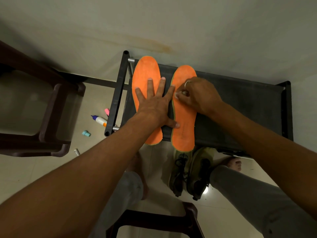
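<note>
- Head view, looking straight down: two orange insoles lie side by side, toes pointing away, on the top of a black rack (240, 103) set against the wall.
- The left insole (145, 73) is bright orange with a fuzzy, felt-like face and a thin greenish rim; its heel hangs just past the rack's near edge.
- The right insole (184, 133) matches it: same orange, same green edging, faint printed marks near the heel, and its heel also juts over the edge.
- A narrow strip of dark rack shows between the pair, so they sit just beside each other, not overlapping.
- The left hand (154, 103) presses flat, fingers straight and spread across the left insole, with the thumb reaching over the gap onto the right insole.
- The right hand (197, 95) is curled, ring on one finger, fingertips bunched at the right insole's inner edge. A small pale bit shows between them, and I cannot tell whether it grips that or the insole itself.
- The two hands are very close, little finger nearly meeting the bunched fingertips.
- Under the rack's near edge, a pair of olive shoes (188, 172) with black laces stands on the floor.
- Off to the left on the tiles: a glue bottle (100, 120), a teal cap (86, 133), and a brown chair (51, 109).
</note>
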`<state>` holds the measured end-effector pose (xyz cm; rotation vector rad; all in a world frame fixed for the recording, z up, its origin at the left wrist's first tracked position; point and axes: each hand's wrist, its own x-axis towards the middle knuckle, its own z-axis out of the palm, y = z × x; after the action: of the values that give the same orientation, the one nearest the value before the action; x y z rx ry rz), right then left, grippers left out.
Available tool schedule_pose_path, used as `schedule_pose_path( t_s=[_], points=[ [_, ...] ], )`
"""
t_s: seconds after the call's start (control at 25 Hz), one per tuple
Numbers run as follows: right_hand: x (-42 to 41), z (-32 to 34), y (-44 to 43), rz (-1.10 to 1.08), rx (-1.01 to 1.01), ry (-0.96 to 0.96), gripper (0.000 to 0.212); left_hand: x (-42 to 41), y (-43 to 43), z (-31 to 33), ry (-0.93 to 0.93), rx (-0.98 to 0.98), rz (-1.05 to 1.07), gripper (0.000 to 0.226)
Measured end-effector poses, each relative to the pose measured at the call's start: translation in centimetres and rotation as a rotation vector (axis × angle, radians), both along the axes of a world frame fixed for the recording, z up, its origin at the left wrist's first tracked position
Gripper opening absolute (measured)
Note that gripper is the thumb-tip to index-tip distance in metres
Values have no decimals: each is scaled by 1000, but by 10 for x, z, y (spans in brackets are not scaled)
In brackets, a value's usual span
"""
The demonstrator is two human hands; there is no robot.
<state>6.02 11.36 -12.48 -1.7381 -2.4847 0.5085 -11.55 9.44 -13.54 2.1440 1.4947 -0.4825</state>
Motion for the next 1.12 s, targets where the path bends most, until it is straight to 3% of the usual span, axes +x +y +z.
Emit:
schedule_pose_path(
  t_s=[0.08,0.24,0.4,0.52,0.68,0.8,0.96,1.12],
  points=[
    [0,-3,6,-84,70,-2,24,0,-1,1,4,-3,11,143],
    [-10,-4,-1,140,12,-36,25,-1,0,1,2,3,17,144],
    [-4,-1,16,-89,108,-10,24,0,-1,0,-4,6,22,147],
    [-9,-5,10,73,113,-34,23,0,-1,0,-4,15,29,149],
    [-4,-8,21,-124,190,-56,29,2,-1,0,-8,6,24,148],
    [-9,-13,19,-45,222,-97,29,3,-1,1,14,-3,6,145],
    [-3,-6,24,-180,233,-81,32,3,0,2,15,-16,6,143],
    [-12,-7,11,-46,215,-69,28,3,-1,1,24,-4,2,143]
  ],
)
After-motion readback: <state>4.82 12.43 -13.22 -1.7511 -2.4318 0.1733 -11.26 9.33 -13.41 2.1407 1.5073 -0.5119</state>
